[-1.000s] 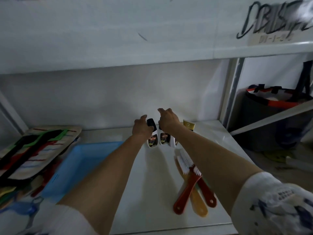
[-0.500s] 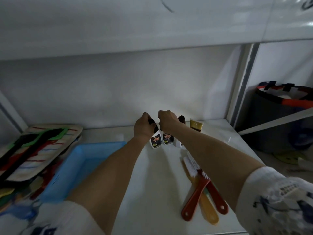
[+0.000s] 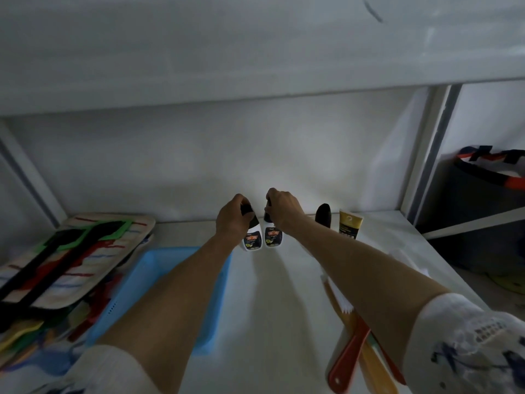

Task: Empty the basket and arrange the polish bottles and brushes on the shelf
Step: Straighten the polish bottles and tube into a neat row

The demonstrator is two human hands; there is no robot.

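White shelf [image 3: 270,294] at its back holds two upright polish bottles, left hand [image 3: 231,220] closed on the cap of one [image 3: 252,238], right hand [image 3: 284,207] on the other [image 3: 272,236], with a blue basket [image 3: 159,282] left and brushes [image 3: 349,345] right.

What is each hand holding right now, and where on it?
The left hand grips one polish bottle by its black cap; the right hand grips the neighbouring polish bottle the same way. Both bottles stand upright on the shelf.
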